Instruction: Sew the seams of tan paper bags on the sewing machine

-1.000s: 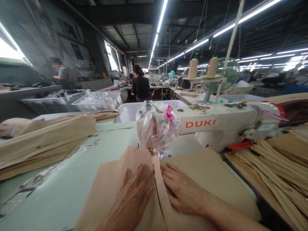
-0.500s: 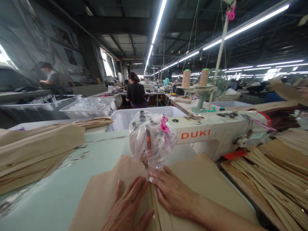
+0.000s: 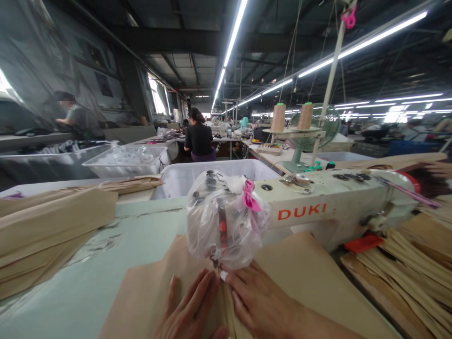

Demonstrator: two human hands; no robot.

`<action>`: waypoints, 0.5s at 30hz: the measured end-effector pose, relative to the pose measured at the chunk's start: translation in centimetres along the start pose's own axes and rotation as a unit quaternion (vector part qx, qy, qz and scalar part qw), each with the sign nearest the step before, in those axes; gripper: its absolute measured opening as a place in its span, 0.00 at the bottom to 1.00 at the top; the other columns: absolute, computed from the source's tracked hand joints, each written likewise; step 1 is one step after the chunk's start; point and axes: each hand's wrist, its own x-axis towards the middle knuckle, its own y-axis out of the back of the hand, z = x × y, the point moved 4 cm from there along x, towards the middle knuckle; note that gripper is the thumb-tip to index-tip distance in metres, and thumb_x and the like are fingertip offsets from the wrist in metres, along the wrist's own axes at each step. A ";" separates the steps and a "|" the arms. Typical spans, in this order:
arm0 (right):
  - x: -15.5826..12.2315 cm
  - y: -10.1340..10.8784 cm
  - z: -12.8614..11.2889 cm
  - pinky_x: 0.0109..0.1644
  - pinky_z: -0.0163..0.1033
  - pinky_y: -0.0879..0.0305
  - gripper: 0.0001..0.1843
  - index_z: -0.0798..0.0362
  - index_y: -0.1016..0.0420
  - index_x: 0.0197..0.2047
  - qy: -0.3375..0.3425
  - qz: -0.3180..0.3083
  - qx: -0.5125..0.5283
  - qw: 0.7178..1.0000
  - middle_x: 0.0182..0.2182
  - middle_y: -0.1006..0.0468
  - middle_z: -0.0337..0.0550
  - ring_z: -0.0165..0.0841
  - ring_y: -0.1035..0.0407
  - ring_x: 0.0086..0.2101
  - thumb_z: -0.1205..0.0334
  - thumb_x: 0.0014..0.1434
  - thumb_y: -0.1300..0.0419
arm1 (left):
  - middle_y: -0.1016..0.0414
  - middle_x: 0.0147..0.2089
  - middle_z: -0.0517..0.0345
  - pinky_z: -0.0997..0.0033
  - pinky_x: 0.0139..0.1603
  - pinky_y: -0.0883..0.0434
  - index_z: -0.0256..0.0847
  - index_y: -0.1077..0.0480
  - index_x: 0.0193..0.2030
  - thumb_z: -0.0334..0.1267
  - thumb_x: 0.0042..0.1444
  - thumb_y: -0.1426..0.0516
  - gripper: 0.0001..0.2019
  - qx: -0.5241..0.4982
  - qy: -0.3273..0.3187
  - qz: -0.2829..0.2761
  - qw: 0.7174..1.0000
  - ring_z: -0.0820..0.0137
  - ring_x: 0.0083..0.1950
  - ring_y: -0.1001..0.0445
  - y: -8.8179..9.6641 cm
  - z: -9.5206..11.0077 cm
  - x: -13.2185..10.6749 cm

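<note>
A tan fabric piece [image 3: 141, 292] lies under the needle area of a white sewing machine [image 3: 339, 202] lettered DUKI. My left hand [image 3: 192, 303] rests flat on the cloth, fingers stretched toward the presser foot [image 3: 213, 263] and nothing gripped. From the right, my right hand [image 3: 259, 294] presses on the fabric beside a folded strip [image 3: 228, 310] that runs between both hands. White tape wraps one of its fingers, close to the foot. Its far fingertips are hidden behind the clear plastic bag [image 3: 229, 226] over the machine head, tied with a pink ribbon [image 3: 250, 195].
Stacked tan pieces [image 3: 52, 230] lie on the left of the pale green table [image 3: 148, 226]. Tan strips [image 3: 406, 263] sit on a board at right. Behind the machine stand a white bin [image 3: 219, 167] and thread cones [image 3: 278, 117]. A co-worker's hand [image 3: 441, 168] shows far right.
The view has shifted a little, so the machine appears larger and farther right. Both hands have edged slightly closer to the presser foot. The piece held by the co-worker at right has come down.
</note>
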 end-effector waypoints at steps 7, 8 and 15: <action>0.4 0.0 0.2 0.71 0.52 0.50 0.16 0.54 0.31 0.57 -0.006 0.003 -0.015 1.000 0.47 0.22 0.47 0.38 0.31 0.53 0.64 0.69 0.51 | 0.36 0.70 0.49 0.40 0.64 0.32 0.44 0.66 0.77 0.53 0.66 0.46 0.42 -0.015 0.021 -0.064 0.998 0.55 0.68 0.33 0.1 -0.1 0.0; 0.4 0.0 0.2 0.72 0.52 0.51 0.16 0.53 0.31 0.57 -0.005 0.009 -0.014 1.000 0.48 0.22 0.48 0.39 0.31 0.54 0.65 0.69 0.50 | 0.36 0.70 0.49 0.39 0.62 0.29 0.44 0.67 0.77 0.53 0.66 0.46 0.42 -0.016 0.020 -0.068 0.997 0.53 0.67 0.32 0.3 -0.1 0.1; 0.6 0.2 0.0 0.71 0.53 0.49 0.23 0.50 0.35 0.64 0.023 0.042 -0.016 0.999 0.60 0.28 0.46 0.39 0.34 0.60 0.67 0.66 0.48 | 0.32 0.67 0.50 0.47 0.60 0.26 0.50 0.71 0.76 0.54 0.66 0.45 0.44 -0.028 0.010 -0.047 0.998 0.56 0.65 0.29 1.0 -0.5 0.8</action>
